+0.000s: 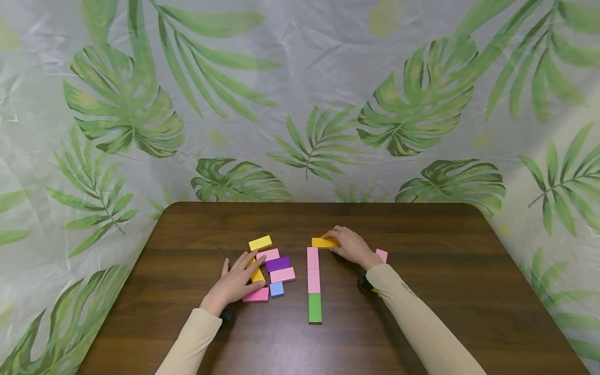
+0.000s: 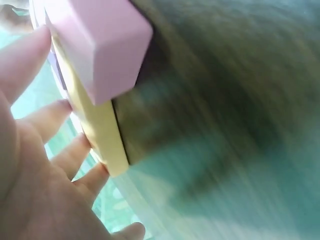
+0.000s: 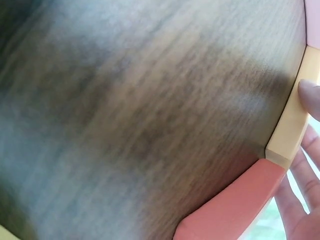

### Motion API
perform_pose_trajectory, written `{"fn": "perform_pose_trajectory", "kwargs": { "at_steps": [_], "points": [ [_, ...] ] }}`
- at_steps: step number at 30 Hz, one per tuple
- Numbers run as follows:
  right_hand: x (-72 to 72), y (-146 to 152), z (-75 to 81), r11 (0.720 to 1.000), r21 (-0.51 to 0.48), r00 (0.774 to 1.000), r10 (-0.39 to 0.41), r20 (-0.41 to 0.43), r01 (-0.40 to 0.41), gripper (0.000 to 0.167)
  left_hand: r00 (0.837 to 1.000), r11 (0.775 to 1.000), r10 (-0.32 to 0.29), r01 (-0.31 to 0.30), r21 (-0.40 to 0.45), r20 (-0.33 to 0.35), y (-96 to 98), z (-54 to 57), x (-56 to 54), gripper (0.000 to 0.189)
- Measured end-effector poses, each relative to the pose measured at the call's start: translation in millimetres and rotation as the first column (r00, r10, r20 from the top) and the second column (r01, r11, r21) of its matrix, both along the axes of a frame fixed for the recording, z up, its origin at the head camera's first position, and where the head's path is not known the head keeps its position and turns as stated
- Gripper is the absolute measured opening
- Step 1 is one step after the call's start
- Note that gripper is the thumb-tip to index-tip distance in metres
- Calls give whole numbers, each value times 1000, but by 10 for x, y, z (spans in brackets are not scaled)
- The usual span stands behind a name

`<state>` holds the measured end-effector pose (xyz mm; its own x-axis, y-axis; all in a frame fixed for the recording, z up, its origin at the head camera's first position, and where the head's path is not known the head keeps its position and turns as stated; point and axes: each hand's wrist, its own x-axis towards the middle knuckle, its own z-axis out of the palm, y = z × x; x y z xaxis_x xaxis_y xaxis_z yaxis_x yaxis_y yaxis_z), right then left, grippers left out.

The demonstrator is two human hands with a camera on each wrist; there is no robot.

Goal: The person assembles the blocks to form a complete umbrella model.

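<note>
I'm seeing brn woodgrain tbl (image 1: 281, 341), grey cloth (image 1: 323, 67) w/ grn leaf print, beige sleeves (image 1: 412, 312), far orange blk (image 1: 320, 243), pink blks (image 1: 313, 281), near grn blk (image 1: 315, 307), & at left purple blk (image 1: 278, 264), blue blk (image 1: 277, 289).

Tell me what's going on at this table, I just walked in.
A person's right hand grips an orange block. It lies crosswise at the far end of a line of two pink blocks and one green block on the table. The left hand is spread over a cluster of mixed blocks to the left of that line.
</note>
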<state>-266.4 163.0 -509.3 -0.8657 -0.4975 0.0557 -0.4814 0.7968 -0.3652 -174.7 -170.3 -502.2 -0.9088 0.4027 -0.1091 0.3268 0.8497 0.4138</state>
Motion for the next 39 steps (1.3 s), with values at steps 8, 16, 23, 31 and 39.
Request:
{"fn": "perform_pose_trajectory", "kwargs": {
  "at_steps": [8,16,23,31,39],
  "points": [
    [4,3,5,1000,-8,1000,10,-8,-10,32,999,1000,11,-10,16,-34,-153,28,129,60],
    [-10,11,-12,1000,7,1000,18,-10,-18,32,990,995,-52,62,73,-133,-324,-16,149,43],
    [-11,12,-11,1000,-8,1000,22,-17,-22,32,979,997,-61,69,36,-196,-373,-40,132,43],
    [-1,15,1,1000,-8,1000,18,-9,-18,32,960,996,-78,83,10,-268,-378,-68,99,40],
    [5,15,7,1000,-12,1000,19,-9,-20,31,949,995,-92,97,2,-301,-393,-90,86,37]
  ]
}}
